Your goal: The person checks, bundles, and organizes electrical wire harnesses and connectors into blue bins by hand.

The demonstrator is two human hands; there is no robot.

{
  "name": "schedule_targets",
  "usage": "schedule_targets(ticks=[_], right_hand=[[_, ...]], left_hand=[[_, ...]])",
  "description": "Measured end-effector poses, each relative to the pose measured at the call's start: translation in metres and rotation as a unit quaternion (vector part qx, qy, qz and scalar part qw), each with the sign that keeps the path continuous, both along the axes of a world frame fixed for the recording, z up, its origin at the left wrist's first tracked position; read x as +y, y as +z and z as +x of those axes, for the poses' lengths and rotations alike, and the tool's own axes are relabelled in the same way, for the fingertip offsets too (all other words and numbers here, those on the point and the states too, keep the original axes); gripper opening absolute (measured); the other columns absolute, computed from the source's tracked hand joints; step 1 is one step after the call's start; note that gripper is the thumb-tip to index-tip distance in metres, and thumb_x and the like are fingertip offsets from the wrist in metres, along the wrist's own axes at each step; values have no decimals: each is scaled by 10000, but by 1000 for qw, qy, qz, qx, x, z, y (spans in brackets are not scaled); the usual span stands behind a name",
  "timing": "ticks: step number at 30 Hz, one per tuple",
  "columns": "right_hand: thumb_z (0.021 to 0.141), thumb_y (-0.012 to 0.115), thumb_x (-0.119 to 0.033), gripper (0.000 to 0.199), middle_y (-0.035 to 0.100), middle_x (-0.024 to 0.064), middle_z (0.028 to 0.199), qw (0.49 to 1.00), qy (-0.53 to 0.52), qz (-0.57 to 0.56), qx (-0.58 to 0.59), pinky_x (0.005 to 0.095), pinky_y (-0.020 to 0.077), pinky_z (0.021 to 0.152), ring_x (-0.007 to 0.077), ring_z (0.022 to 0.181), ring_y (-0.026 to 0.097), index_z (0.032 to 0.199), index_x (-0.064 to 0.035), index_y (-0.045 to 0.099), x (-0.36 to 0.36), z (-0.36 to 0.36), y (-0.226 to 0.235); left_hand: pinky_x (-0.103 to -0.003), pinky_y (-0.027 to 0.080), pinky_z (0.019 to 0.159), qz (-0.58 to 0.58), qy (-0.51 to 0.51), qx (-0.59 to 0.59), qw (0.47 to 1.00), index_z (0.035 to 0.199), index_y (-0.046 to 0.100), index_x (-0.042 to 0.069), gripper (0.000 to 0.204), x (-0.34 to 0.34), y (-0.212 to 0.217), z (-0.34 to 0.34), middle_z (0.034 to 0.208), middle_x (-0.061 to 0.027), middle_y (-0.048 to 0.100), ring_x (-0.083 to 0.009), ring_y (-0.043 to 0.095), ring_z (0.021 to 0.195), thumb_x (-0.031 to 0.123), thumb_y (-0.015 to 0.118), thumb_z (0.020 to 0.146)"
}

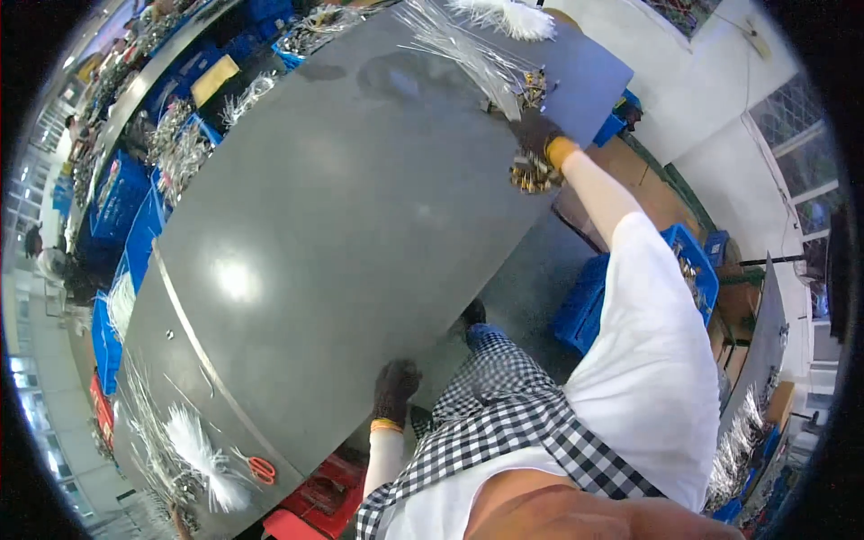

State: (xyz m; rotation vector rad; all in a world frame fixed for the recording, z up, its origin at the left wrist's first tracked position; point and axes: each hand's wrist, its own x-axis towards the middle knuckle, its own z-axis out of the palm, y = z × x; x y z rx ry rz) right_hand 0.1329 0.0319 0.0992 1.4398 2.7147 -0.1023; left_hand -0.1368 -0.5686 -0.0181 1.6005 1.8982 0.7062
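Observation:
My right hand point(540, 137), in a dark glove with a yellow cuff, reaches to the far right edge of the grey table point(360, 198). Its fingers are closed around a bundle of thin silvery wires point(486, 76). Brass-coloured ends point(534, 173) of the bundle stick out on the near side of the glove. More brass-coloured pieces point(535, 85) lie just beyond it. At the near table edge is my left hand point(396, 389), also dark-gloved, its fingers curled in with nothing seen in them.
A white bristly bundle point(508, 18) lies at the far edge. Red-handled scissors point(261, 468), a white tuft point(200, 454) and a pale strip point(202, 355) lie at the left end. Blue crates point(585, 301) stand right of me; a red stool point(315, 504) stands below the table.

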Motion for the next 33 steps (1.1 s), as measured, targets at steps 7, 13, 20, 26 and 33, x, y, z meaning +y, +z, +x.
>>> schedule_targets(ticks=[7,13,20,26,33], right_hand=[[930,556,-395,574,578,259,1390,981,-163,-46,96,466,454,1082,396,1283,576,1372,-30,571,150,-54,34],[936,558,-296,447,632,207,1329,982,-57,70,165,465,451,1087,369,1239,600,1329,-90,615,189,-14,-28],[997,533,-177,273,682,161,1196,897,-131,107,409,421,502,986,344,1139,644,1216,-89,670,106,68,23],[1028,471,-237,313,669,167,1242,978,-94,153,103,451,481,1017,365,1181,618,1235,-95,658,-94,252,-106],[946,530,-206,307,662,157,1281,931,-247,-270,-7,482,479,1006,352,1205,611,1185,-107,695,-454,289,-143]], left_hand=[[-397,540,859,-7,-7,-98,995,1227,651,24,336,133,38,51,1044,-141,698,-304,669,993,203,673,943],[-429,545,936,-123,-20,-123,985,1297,585,-12,347,174,30,53,1217,-155,659,-271,656,1087,174,592,1005],[-419,564,930,-154,105,-356,916,1323,579,5,336,205,41,42,1167,-151,682,-287,656,1124,162,526,1031],[-386,575,904,-226,84,-444,863,1302,584,0,347,283,68,66,1113,-141,691,-254,682,1040,157,581,993],[-367,562,859,-250,-242,-306,886,1256,598,1,370,324,37,75,1070,-124,685,-239,673,986,249,622,983]])
